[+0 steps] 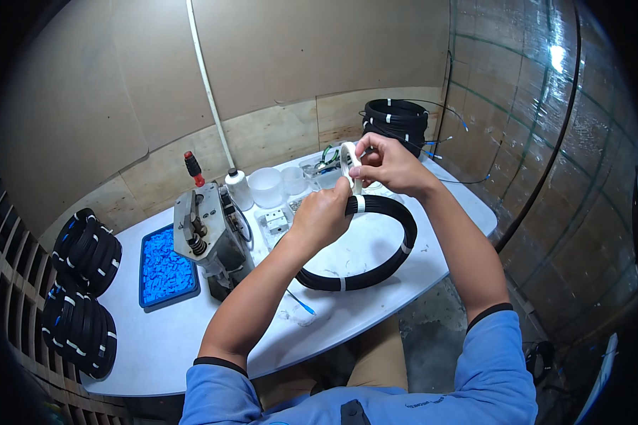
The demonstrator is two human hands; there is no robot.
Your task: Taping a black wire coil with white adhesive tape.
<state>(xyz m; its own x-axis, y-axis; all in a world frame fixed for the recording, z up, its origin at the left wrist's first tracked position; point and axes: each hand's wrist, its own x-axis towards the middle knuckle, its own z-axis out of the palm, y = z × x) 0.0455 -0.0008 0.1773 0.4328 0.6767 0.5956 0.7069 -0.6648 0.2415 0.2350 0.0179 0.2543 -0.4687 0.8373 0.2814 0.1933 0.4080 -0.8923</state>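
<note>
My right hand (393, 168) pinches a roll of white tape (347, 151) between thumb and fingers, just above a coil of black cable (379, 276). My left hand (320, 214) is closed around the coil's upper left side, its thumb raised close to the tape roll. A white band (361, 204) wraps the coil beside my left hand; more white bands show at its right and lower sides. From the coil's lower left a cable end with a blue connector (303, 306) lies on the white table (262, 354). My left fingertips are hidden behind the coil.
A metal press (213, 227) with a red-and-black screwdriver (193, 168) stands left, beside a tray of blue pieces (166, 273). A white bottle (238, 188) and plastic tubs (266, 188) stand behind. Coils of black cable sit at the left (85, 329) and far right (397, 120).
</note>
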